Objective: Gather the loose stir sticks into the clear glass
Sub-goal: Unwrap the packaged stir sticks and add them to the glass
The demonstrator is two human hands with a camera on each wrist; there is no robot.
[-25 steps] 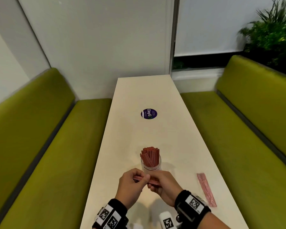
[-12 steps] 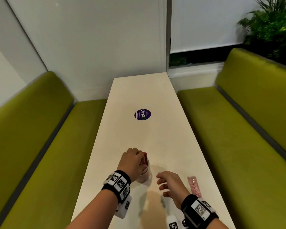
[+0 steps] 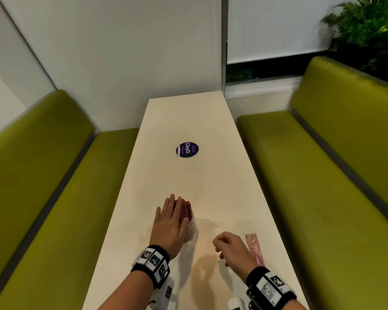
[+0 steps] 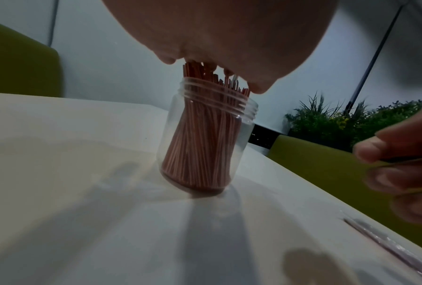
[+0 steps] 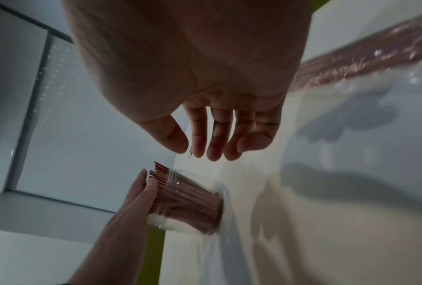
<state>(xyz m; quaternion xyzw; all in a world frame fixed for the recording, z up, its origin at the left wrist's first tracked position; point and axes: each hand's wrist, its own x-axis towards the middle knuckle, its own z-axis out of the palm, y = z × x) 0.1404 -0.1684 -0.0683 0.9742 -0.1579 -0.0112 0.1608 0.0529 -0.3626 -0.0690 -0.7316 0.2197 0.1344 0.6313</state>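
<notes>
the left hand [image 3: 169,224] lies flat, fingers straight, palm pressing down on the tops of the sticks [image 3: 185,210] that stand in the glass [image 3: 192,229]. it grasps nothing; it only taps the bundle level. the glass stands upright on the table [image 3: 188,121], near the person and slightly left of centre, packed with red sticks whose ends poke above the threaded rim, as the left wrist view shows [image 4: 206,123].

the right hand [image 3: 232,248] hovers just right of the glass, fingers loosely curled and holding nothing; the right wrist view shows its fingers [image 5: 217,133] hanging bare above the table.

the coming move, as i judge it, turns on the packet [image 3: 254,249], a slim clear sleeve of pink sticks lying flat on the table just right of the right hand. its long axis runs near to far, roughly along the table's length, so it lies parallel to the right forearm. the right hand is by far the nearer; the left is across the glass from it. a reach would go rightward and down, fingers closing across the short width of the sleeve. whether the sleeve is sealed or open cannot be told, so the sticks may need freeing before they go in. the glass looks nearly full, so room may be tight.
</notes>
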